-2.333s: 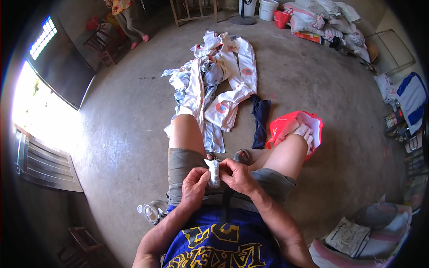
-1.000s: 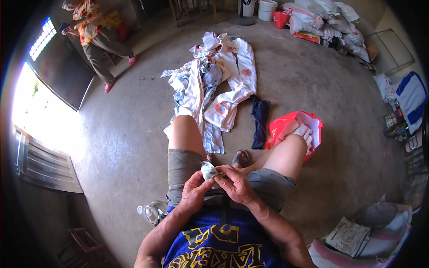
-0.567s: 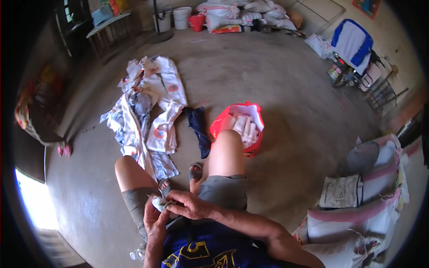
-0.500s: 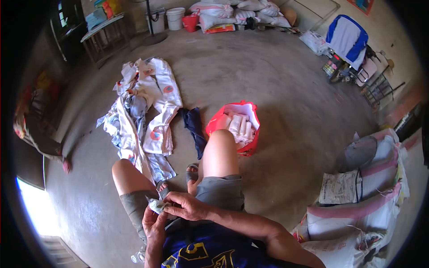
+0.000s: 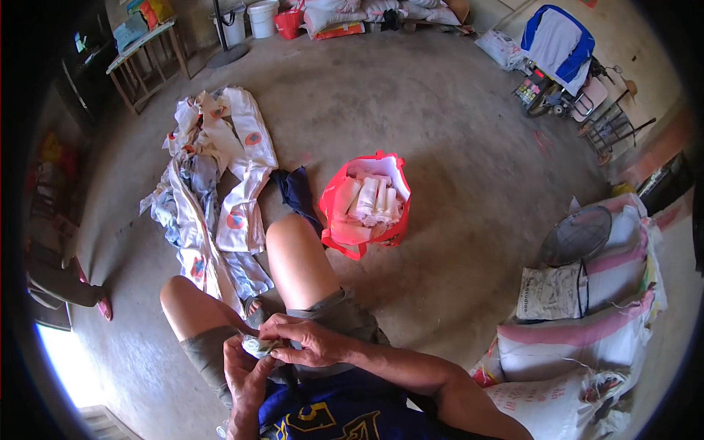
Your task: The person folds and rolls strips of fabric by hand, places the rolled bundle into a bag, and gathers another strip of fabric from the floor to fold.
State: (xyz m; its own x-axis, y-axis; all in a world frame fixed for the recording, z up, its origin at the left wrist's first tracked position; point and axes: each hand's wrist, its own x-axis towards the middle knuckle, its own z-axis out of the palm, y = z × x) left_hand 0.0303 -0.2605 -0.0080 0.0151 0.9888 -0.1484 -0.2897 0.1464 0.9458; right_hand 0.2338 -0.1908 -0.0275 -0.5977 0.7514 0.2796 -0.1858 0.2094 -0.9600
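Note:
My left hand [image 5: 245,372] and my right hand [image 5: 309,343] meet over my lap. Between their fingertips is a small, whitish-green crumpled bundle [image 5: 257,347]; its material is too small to make out. Both hands are closed on it, the left from below and the right from the other side. Beyond my knees, a red bag [image 5: 343,198] stands open on the floor, holding several pale pink-white rolls [image 5: 375,199]. To its left lies a long heap of white and light blue cloth or sheeting [image 5: 236,220] with orange-red round prints. A dark blue cloth [image 5: 297,192] lies between them.
White sacks [image 5: 565,345] are piled at my right, with a mesh sieve [image 5: 579,235] and a printed bag [image 5: 550,292] on top. A covered motorbike [image 5: 557,62] stands far right. Buckets [image 5: 262,19] and more sacks line the back. A person's leg [image 5: 70,290] shows at the left.
My head view has shifted, and my knees have swung left, uncovering more of the red bag. Both hands stay together on the bundle. The person at the left shows a foot farther forward.

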